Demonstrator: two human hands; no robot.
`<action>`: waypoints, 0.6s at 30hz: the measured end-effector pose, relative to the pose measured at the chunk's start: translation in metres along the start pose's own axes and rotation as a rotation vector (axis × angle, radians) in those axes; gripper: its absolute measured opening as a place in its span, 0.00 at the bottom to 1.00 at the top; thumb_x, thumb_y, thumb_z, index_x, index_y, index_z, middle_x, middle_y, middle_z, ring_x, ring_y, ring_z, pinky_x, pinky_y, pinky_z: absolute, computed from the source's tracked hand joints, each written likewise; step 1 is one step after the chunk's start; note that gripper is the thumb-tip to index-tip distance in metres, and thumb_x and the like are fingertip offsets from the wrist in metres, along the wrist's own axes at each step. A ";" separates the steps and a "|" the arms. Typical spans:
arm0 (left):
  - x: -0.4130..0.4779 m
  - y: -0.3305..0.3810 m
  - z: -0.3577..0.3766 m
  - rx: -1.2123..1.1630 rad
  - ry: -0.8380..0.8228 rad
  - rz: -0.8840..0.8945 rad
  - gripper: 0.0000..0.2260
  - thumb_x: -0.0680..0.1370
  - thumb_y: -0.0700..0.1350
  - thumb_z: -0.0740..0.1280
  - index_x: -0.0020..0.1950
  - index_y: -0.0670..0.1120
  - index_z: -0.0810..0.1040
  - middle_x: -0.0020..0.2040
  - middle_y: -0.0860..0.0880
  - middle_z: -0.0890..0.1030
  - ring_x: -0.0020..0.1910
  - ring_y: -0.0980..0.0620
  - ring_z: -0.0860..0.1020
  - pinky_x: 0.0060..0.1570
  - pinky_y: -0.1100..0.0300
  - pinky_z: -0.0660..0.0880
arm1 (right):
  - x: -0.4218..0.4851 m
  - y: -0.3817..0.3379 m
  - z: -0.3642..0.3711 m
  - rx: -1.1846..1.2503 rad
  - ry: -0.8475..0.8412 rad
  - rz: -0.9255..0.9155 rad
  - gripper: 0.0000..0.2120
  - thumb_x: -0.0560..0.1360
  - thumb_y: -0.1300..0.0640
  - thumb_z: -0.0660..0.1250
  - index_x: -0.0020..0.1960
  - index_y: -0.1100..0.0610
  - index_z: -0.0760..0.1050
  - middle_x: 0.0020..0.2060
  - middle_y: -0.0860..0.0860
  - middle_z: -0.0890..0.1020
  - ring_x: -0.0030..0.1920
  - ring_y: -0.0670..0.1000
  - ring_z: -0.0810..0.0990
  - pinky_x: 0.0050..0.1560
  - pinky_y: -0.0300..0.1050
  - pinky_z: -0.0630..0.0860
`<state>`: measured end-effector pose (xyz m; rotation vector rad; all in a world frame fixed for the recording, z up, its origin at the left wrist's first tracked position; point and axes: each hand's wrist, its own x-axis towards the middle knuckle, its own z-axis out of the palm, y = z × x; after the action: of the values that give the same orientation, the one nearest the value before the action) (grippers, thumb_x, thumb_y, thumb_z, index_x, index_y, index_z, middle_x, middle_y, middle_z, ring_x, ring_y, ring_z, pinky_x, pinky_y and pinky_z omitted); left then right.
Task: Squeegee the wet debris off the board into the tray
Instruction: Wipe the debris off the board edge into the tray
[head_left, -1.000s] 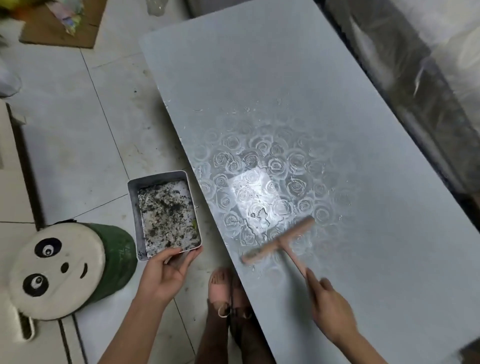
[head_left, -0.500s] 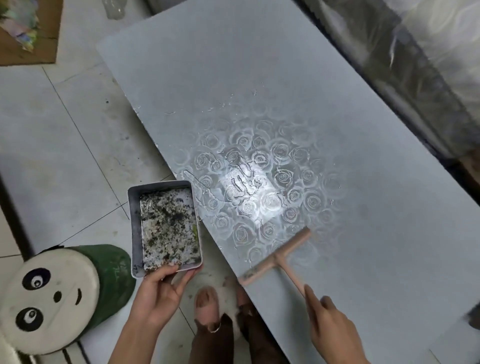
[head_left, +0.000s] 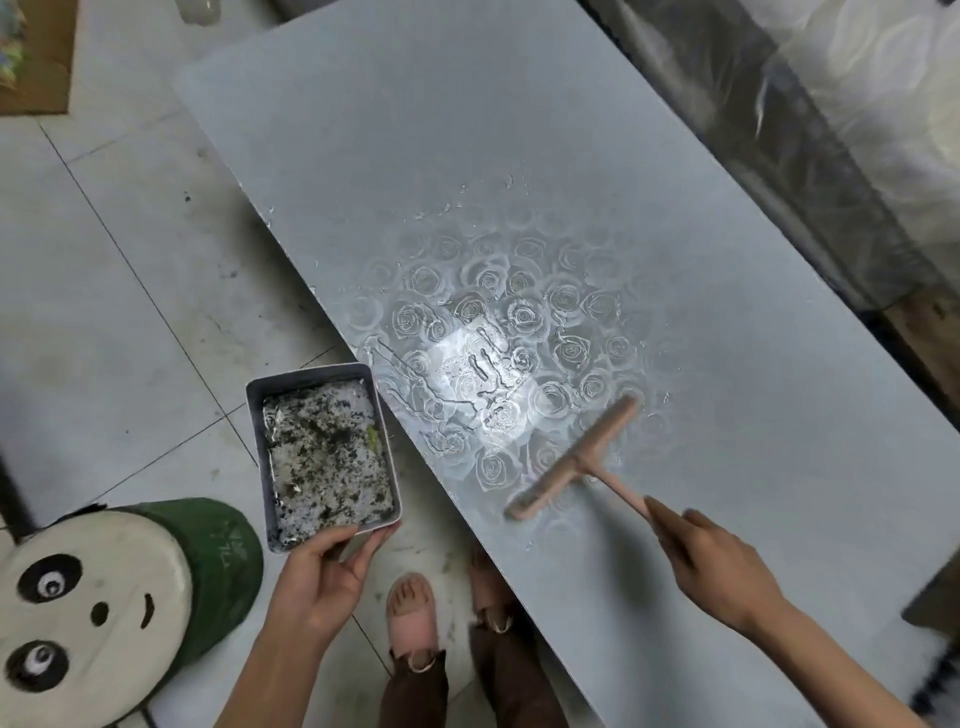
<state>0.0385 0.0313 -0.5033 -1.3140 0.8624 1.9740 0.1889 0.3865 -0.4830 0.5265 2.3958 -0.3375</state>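
Squeegee (head_left: 574, 460) blade on wet board (head_left: 519, 260), right hand (head_left: 719, 564) gripping handle. Left hand (head_left: 322, 569) grips tray (head_left: 254, 415) just beside board's left edge. Mid-sweep; next, likely pull water leftward into tray.

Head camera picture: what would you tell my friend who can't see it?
A person's right hand holds a pink squeegee by its handle, blade on a wet grey board with a rose pattern. Their left hand holds a grey tray of dark wet debris beside the board's edge, near a panda-faced stool.
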 end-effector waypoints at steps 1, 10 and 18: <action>0.004 0.002 -0.001 -0.005 0.016 -0.001 0.09 0.76 0.29 0.57 0.51 0.35 0.74 0.51 0.33 0.78 0.41 0.31 0.82 0.43 0.49 0.81 | -0.002 0.001 0.002 0.002 -0.014 0.015 0.21 0.81 0.45 0.47 0.74 0.41 0.56 0.43 0.47 0.70 0.46 0.53 0.77 0.39 0.46 0.71; 0.058 -0.004 -0.009 -0.134 0.112 -0.021 0.07 0.78 0.29 0.56 0.51 0.33 0.73 0.51 0.30 0.76 0.54 0.28 0.75 0.57 0.51 0.76 | 0.047 0.006 -0.025 -0.050 0.019 -0.186 0.22 0.80 0.47 0.54 0.74 0.41 0.60 0.41 0.45 0.70 0.43 0.53 0.78 0.36 0.47 0.72; 0.107 -0.019 -0.008 -0.264 0.136 -0.023 0.12 0.78 0.29 0.54 0.60 0.34 0.71 0.60 0.32 0.73 0.65 0.28 0.69 0.52 0.48 0.77 | 0.086 0.037 -0.061 -0.142 0.032 -0.246 0.22 0.78 0.53 0.63 0.71 0.44 0.67 0.37 0.44 0.70 0.34 0.52 0.77 0.29 0.45 0.70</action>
<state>0.0225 0.0506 -0.6090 -1.6150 0.6598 2.0518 0.1111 0.4660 -0.4968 0.1741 2.4972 -0.2638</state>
